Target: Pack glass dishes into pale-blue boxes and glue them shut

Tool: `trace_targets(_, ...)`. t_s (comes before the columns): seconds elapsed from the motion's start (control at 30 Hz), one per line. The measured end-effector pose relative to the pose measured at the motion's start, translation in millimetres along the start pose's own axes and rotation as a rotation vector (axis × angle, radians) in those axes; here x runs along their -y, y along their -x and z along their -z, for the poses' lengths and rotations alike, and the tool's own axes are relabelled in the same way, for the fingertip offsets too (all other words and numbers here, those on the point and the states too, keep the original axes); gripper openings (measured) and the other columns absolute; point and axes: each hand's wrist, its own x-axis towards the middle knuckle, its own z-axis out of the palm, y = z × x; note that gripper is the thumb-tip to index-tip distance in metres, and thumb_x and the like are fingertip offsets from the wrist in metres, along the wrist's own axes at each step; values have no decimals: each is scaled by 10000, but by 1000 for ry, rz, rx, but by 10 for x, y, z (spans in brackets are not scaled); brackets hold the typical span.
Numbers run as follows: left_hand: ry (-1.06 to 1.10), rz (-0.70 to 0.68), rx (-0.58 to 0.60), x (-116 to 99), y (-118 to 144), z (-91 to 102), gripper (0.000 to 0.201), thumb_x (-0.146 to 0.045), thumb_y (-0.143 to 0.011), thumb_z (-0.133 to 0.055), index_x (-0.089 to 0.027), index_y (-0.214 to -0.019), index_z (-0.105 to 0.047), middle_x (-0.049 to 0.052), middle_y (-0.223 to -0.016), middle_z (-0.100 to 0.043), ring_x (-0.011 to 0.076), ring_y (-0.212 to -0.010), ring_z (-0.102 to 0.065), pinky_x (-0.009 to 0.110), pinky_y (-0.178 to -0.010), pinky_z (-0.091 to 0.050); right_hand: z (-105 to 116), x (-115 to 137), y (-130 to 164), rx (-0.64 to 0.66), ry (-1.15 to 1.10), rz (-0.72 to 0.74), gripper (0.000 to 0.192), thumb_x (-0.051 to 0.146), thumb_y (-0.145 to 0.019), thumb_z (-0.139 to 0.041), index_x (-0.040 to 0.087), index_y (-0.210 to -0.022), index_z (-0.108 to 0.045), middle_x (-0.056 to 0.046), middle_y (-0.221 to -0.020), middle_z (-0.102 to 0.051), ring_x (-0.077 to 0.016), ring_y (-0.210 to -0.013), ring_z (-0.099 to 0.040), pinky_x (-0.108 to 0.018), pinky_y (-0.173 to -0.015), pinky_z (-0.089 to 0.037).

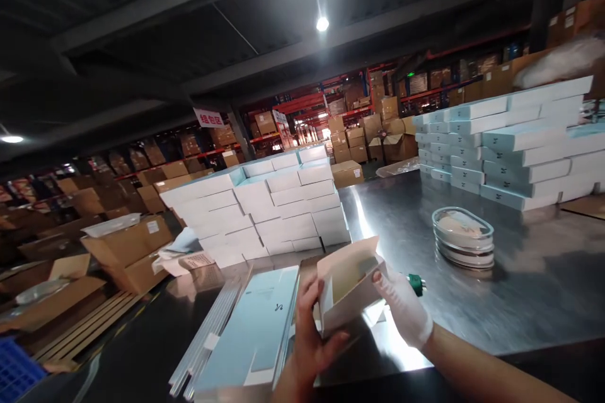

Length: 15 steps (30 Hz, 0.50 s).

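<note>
A small white carton (352, 305) with its flap raised and its pale inside showing is between my hands, tilted above the steel table. My bare left hand (309, 334) grips its left side, the thumb stretched out below. My right hand (401, 305), in a white glove with bare fingertips, holds the right end with the thumb on the rim. Just past the right hand a green object with metal prongs (416, 284) shows, partly hidden. Left of my left hand lies a stack of flat light-blue boxes (262, 321), beside a bundle of clear strips (208, 334).
A wall of white boxes (283, 208) stands behind the carton. Another stack of light-blue and white boxes (510, 151) fills the table's back right. Oval clear-lidded containers (463, 239) sit stacked on the steel table (520, 283). Brown cartons and a blue crate (21, 368) are at left.
</note>
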Motion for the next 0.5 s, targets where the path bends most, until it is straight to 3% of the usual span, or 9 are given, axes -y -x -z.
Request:
trace_targets(0.1,-68,-41,64,-74,-77,43,922,-611,-776,-911,-271,-1557,-556,234,-1651,-501,501,-1612,-406,690,-1259,-421,-23,-32,-11,-60,14,50,774,938,-865,-578,281,-1217,-788,-130,-1174,-804,-366,-1204,-732,-484,-1108,-568)
trace_targets(0.23,-173,30,123,-114,-73,27,587,-602,-821,-878,-254,-1280,-769,196,-1363,-713,461,-1357,-666,603,-1128,-575,-36,-45,-7,-37,3,19,761,927,-813,-653,234,-1102,-779,-129,-1101,-803,-353,-1111,-750,-478,-1058,-585)
trace_targets(0.3,-180,79,45,-98,-17,-25,584,-615,-834,-861,-246,-1274,-757,180,-1311,-727,423,-1244,-719,554,-1046,-624,-71,-66,-23,-89,21,-57,599,761,-844,-733,224,-1110,-751,-104,-1019,-800,-321,-1005,-758,-458,-964,-618)
trace_targets(0.4,-131,110,-174,-32,122,-88,875,-653,-813,-871,-253,-1532,-574,200,-1475,-645,417,-1356,-660,520,-1042,-629,-130,-116,-74,-262,126,-20,476,444,-808,-763,236,-1231,-701,-80,-1105,-798,-289,-1042,-755,-429,-979,-621)
trace_targets(0.43,-121,97,-180,-7,168,-86,891,-646,-809,-878,-265,-1549,-563,197,-1490,-641,422,-1402,-631,520,-1056,-624,-131,-130,-96,-285,137,15,535,386,-795,-741,241,-1305,-676,-84,-1182,-794,-284,-1100,-754,-425,-1018,-614)
trace_targets(0.5,-139,61,-79,27,221,-39,710,-592,-823,-886,-293,-1435,-687,169,-1400,-706,423,-1403,-632,525,-1062,-623,-69,-151,-141,-265,117,62,614,361,-818,-695,240,-1417,-629,-99,-1317,-771,-272,-1205,-745,-420,-1091,-591)
